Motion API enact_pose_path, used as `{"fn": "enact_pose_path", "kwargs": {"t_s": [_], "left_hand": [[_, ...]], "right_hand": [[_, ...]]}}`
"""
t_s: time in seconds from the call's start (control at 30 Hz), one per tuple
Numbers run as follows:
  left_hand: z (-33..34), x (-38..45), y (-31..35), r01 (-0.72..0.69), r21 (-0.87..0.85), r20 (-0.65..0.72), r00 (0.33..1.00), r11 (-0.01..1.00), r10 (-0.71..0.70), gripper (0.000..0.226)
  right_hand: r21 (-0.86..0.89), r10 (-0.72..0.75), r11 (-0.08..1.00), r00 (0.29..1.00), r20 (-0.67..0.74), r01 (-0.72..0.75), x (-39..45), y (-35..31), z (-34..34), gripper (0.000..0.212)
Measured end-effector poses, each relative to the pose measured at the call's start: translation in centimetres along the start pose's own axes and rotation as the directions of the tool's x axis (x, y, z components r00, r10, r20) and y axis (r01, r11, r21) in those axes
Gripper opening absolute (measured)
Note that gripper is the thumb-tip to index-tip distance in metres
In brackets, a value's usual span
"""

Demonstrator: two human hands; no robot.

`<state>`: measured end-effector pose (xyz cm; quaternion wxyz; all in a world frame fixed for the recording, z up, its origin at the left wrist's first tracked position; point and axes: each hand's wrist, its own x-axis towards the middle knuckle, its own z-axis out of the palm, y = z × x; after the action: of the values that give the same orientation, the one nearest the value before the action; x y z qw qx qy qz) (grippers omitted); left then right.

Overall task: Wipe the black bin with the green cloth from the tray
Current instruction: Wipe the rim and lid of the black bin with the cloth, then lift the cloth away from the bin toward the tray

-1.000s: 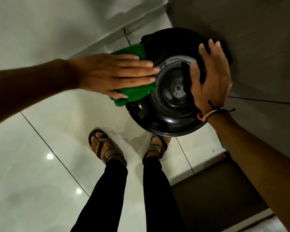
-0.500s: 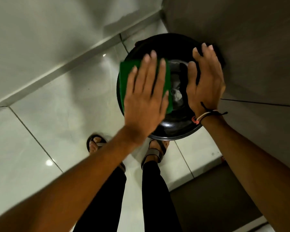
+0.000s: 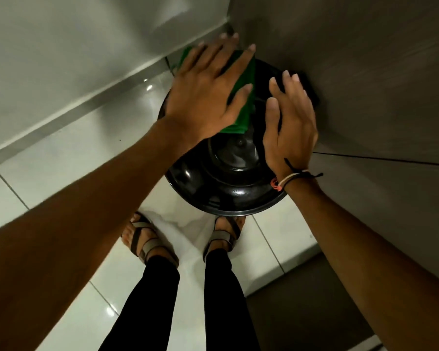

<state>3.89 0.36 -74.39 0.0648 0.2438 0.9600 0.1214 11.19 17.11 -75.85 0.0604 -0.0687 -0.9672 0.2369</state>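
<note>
The round black bin (image 3: 213, 188) stands in a corner, seen from above, its glossy lid facing me. My left hand (image 3: 205, 95) lies flat with fingers spread on the green cloth (image 3: 246, 107), pressing it onto the far left part of the lid. Most of the cloth is hidden under that hand. My right hand (image 3: 289, 125) rests flat on the lid's right side, a cord bracelet at its wrist, fingers reaching toward the bin's back edge.
A grey wall (image 3: 365, 72) runs close behind and to the right of the bin. A white skirting (image 3: 74, 107) borders the shiny tiled floor (image 3: 48, 178) on the left. My feet in sandals (image 3: 147, 239) stand just in front of the bin. A dark mat (image 3: 302, 312) lies at lower right.
My left hand has slid the green cloth from the lid's left side across its middle to the far back-left edge. My right hand has stayed on the lid's right side.
</note>
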Motion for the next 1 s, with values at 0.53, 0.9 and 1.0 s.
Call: {"fn": "enact_pose_path", "kwargs": {"t_s": [0.53,0.9,1.0], "left_hand": [[-7.1,-2.0,-0.7,0.22,-0.277,0.323,0.938,0.935,-0.125,0.047],[-38.7,-3.4,6.7,0.005,-0.674,0.17,0.974,0.738,0.148,0.027],[-49.3,-3.0,10.0,-0.03,-0.672,0.084,0.99,0.74,0.117,0.032]], "right_hand": [[-0.16,-0.01,0.987,0.998,0.054,0.019,0.4,-0.9,-1.1,0.054],[0.735,-0.069,-0.285,0.778,0.625,-0.616,1.7,-20.7,-28.9,0.076],[0.778,-0.13,-0.393,0.867,0.48,-0.49,1.2,-25.3,-38.9,0.073]]}}
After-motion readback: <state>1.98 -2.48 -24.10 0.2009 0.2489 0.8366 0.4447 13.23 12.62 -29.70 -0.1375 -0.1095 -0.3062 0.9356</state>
